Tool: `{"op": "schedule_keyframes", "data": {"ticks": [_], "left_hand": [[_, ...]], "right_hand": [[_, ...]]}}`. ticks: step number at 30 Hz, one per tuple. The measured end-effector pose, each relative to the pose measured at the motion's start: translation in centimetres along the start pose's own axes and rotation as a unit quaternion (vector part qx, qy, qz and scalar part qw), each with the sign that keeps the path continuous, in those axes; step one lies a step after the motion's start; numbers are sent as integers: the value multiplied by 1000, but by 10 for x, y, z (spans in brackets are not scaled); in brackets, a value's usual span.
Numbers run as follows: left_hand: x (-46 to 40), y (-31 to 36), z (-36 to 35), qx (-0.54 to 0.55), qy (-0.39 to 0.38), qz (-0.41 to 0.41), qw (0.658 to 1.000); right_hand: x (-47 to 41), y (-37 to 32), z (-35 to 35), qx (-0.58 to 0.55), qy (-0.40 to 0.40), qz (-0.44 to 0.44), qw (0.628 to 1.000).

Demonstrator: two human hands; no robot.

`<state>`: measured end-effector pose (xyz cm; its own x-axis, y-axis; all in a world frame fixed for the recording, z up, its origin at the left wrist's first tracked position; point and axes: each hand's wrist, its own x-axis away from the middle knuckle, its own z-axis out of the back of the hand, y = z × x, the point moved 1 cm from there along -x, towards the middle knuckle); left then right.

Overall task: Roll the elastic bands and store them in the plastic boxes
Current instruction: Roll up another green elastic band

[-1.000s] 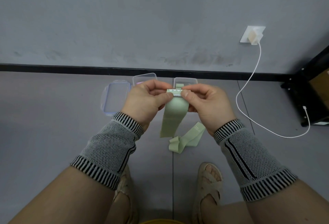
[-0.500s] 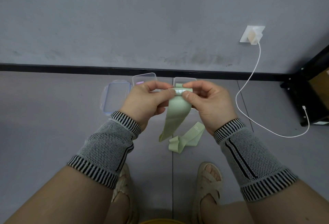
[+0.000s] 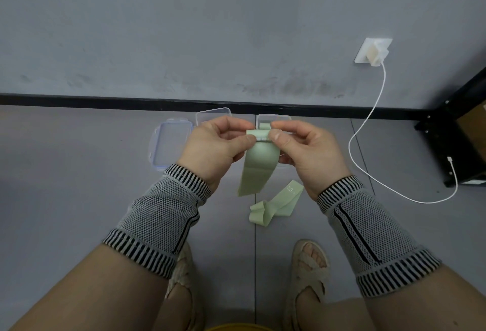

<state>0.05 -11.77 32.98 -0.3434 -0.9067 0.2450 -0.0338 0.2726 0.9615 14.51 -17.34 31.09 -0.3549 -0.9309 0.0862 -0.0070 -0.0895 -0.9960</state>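
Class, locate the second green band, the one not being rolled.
In the head view, the loose green band lies crumpled on the floor, below the right hand.

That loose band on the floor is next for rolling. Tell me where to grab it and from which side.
Take the green elastic band on the floor by its flat far end, the one printed with 30, pinching across the width from above. That end lies smooth and single, so a roll can probably start there; the near end is folded over and bunched.
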Motion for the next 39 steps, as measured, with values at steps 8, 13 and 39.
{"op": "schedule_keyframes", "data": {"ticks": [8, 13, 39], "left_hand": [[0, -1, -3, 3, -4, 35, 999], [1, 1, -1, -43, -16, 52, 998], [1, 0, 0, -75, -27, 16, 997]], "right_hand": [[0, 0, 3, -8, 3, 27, 1000], [-1, 0, 3, -11, -8, 42, 999], [0, -2, 3, -20, -3, 30, 999]]}}
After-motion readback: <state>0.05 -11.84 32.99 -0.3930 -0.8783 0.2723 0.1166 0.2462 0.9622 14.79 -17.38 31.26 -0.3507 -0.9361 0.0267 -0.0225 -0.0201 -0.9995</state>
